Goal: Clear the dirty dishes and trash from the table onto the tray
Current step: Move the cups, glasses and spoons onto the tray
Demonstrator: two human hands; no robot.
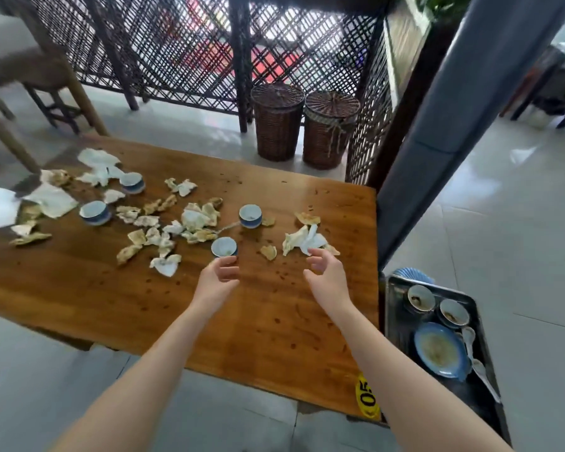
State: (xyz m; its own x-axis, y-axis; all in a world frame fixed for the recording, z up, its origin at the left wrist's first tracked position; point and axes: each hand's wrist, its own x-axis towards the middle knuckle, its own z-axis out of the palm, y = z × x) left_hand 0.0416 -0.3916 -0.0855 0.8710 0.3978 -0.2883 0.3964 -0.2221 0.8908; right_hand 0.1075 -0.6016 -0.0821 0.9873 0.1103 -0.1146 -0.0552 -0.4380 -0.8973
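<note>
Several small blue-and-white cups stand on the wooden table point(274, 321) among crumpled napkins and food scraps. My left hand point(221, 272) hovers just in front of the nearest cup point(224, 247), fingers loosely curled, holding nothing. My right hand point(325, 272) is open and relaxed, just short of a crumpled white napkin point(307, 240). Another cup point(250, 215) stands behind, with two more farther left: one cup point(94, 213) and the far cup point(131, 182). The dark metal tray point(395, 321) sits low at the right, holding two small bowls, a blue plate point(437, 349) and white spoons.
Two wicker baskets point(307, 125) stand on the floor beyond the table by a lattice screen. A grey upholstered seat back point(437, 125) rises at the table's right edge. A wooden chair point(30, 76) is at the far left. A yellow number sticker point(367, 396) marks the table's near corner.
</note>
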